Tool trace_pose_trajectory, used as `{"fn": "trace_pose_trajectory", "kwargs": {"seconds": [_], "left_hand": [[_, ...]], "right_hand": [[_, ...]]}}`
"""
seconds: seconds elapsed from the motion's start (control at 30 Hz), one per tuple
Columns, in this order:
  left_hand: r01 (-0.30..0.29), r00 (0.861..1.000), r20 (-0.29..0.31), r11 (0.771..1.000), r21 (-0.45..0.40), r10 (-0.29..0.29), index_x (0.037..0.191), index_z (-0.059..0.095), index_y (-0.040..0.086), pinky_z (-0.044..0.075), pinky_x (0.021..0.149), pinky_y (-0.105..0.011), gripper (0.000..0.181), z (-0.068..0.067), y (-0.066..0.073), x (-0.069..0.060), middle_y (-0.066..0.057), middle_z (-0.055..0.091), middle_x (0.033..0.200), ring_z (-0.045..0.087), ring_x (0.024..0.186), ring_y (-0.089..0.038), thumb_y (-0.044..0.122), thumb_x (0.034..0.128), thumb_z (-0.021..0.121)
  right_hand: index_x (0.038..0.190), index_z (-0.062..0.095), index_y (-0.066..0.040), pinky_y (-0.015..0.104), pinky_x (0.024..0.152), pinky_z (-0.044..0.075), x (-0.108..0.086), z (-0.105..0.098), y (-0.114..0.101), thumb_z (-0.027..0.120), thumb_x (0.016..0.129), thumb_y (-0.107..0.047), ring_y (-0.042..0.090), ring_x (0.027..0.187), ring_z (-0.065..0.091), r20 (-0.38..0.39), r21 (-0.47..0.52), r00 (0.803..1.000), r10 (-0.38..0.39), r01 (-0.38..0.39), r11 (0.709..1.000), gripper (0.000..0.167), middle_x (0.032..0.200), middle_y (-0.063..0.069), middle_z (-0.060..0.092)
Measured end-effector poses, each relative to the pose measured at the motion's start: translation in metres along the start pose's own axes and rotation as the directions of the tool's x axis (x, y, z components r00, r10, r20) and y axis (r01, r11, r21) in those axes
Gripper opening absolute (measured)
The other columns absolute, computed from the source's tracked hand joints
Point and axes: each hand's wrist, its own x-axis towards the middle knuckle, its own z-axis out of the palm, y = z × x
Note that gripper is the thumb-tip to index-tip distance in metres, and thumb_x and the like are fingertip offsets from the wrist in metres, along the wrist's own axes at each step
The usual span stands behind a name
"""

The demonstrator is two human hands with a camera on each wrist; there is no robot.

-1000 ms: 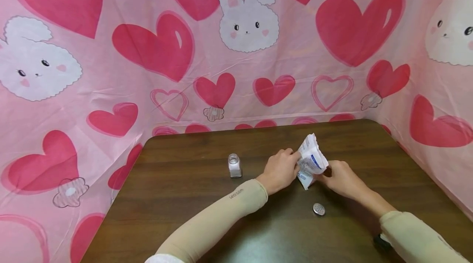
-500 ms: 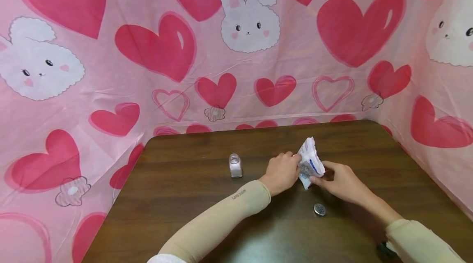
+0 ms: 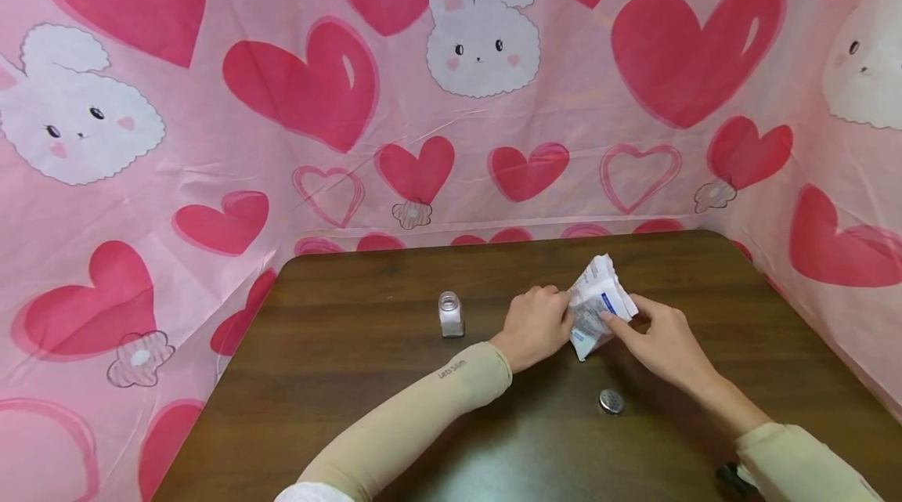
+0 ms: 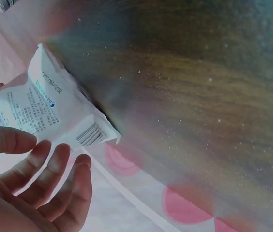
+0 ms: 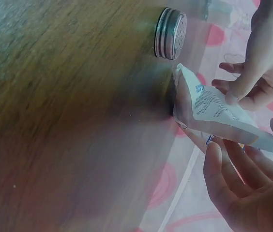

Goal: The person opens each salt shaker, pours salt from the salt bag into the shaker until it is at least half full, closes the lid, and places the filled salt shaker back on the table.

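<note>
A white printed packet [image 3: 595, 314], with small text and a blue label, stands tilted on the table, its lower corner at the wood. My left hand [image 3: 537, 327] pinches its left side between thumb and fingers. At its upper right edge my right hand [image 3: 662, 337] grips it, thumb on the printed face and fingers behind. The left wrist view shows a barcode on the packet [image 4: 39, 106]. In the right wrist view the packet [image 5: 219, 108] lies between my right thumb and fingers. Whatever the packet contains is hidden.
Left of the hands stands an uncapped glass jar [image 3: 450, 316] holding white powder or grains. A round perforated metal shaker lid [image 3: 611, 402] lies nearer me. White specks dot the table [image 4: 185, 96]. A heart-and-rabbit cloth [image 3: 493, 126] hangs behind the table.
The packet has turned so more of its printed face shows. My right hand has shifted its hold, its thumb now on that face. My left hand stays almost in place.
</note>
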Motion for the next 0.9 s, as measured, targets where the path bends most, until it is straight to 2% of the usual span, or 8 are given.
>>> {"fn": "trace_pose_trajectory", "kwargs": {"seconds": [0.23, 0.4, 0.53, 0.67, 0.8, 0.9], "left_hand": [[-0.010, 1.000, -0.005, 1.000, 0.019, 0.010, 0.100, 0.078, 0.020, 0.056, 0.063, -0.033, 0.015, 0.001, 0.001, -0.001, 0.005, 0.070, 0.088, 0.066, 0.076, -0.014, 0.031, 0.1012, 0.067], [-0.016, 1.000, 0.006, 1.000, 0.005, 0.016, 0.098, 0.077, 0.019, 0.056, 0.063, -0.033, 0.016, 0.001, 0.001, -0.003, 0.005, 0.070, 0.090, 0.066, 0.076, -0.013, 0.030, 0.1024, 0.066], [-0.024, 1.000, 0.015, 0.999, -0.045, 0.024, 0.097, 0.076, 0.018, 0.056, 0.065, -0.032, 0.015, -0.001, 0.002, -0.008, 0.005, 0.070, 0.091, 0.067, 0.077, -0.012, 0.028, 0.1030, 0.066], [-0.055, 0.998, -0.012, 0.993, -0.106, 0.054, 0.089, 0.074, 0.018, 0.054, 0.062, -0.029, 0.017, -0.009, 0.002, -0.014, 0.006, 0.068, 0.089, 0.064, 0.074, -0.010, 0.025, 0.1026, 0.066], [-0.088, 0.996, -0.045, 0.977, -0.195, 0.081, 0.086, 0.072, 0.017, 0.051, 0.062, -0.025, 0.017, -0.021, -0.002, -0.024, 0.007, 0.065, 0.083, 0.058, 0.070, -0.007, 0.023, 0.1017, 0.068], [-0.086, 0.996, -0.053, 0.964, -0.252, 0.075, 0.089, 0.075, 0.017, 0.051, 0.064, -0.023, 0.014, -0.029, -0.009, -0.035, 0.008, 0.063, 0.082, 0.056, 0.070, -0.005, 0.022, 0.1006, 0.071]], "right_hand": [[0.132, 0.065, 0.001, 0.026, 0.062, 0.052, 0.000, -0.001, 0.003, 0.081, 0.095, -0.022, 0.017, 0.078, 0.063, -0.011, -0.013, 1.000, -0.011, 0.010, 1.000, 0.047, 0.107, 0.019, 0.075], [0.135, 0.063, 0.000, 0.025, 0.064, 0.052, 0.003, -0.003, 0.006, 0.082, 0.094, -0.023, 0.013, 0.077, 0.064, -0.045, -0.015, 0.999, 0.008, -0.008, 1.000, 0.051, 0.108, 0.020, 0.075], [0.137, 0.062, 0.001, 0.025, 0.061, 0.051, 0.004, -0.005, 0.008, 0.082, 0.094, -0.024, 0.013, 0.076, 0.063, -0.061, -0.015, 0.998, 0.028, -0.029, 0.999, 0.054, 0.109, 0.023, 0.074], [0.138, 0.060, 0.002, 0.026, 0.059, 0.050, 0.004, -0.007, 0.007, 0.082, 0.094, -0.024, 0.017, 0.074, 0.061, -0.066, -0.020, 0.997, 0.033, -0.035, 0.999, 0.056, 0.109, 0.023, 0.073], [0.140, 0.058, 0.001, 0.027, 0.058, 0.049, 0.006, -0.009, 0.006, 0.080, 0.095, -0.026, 0.018, 0.071, 0.062, -0.074, -0.016, 0.997, 0.031, -0.032, 0.999, 0.056, 0.106, 0.022, 0.073], [0.140, 0.057, -0.002, 0.028, 0.058, 0.049, 0.006, -0.010, 0.004, 0.079, 0.096, -0.027, 0.017, 0.071, 0.064, -0.076, -0.014, 0.997, 0.030, -0.032, 0.999, 0.056, 0.104, 0.022, 0.075]]}}
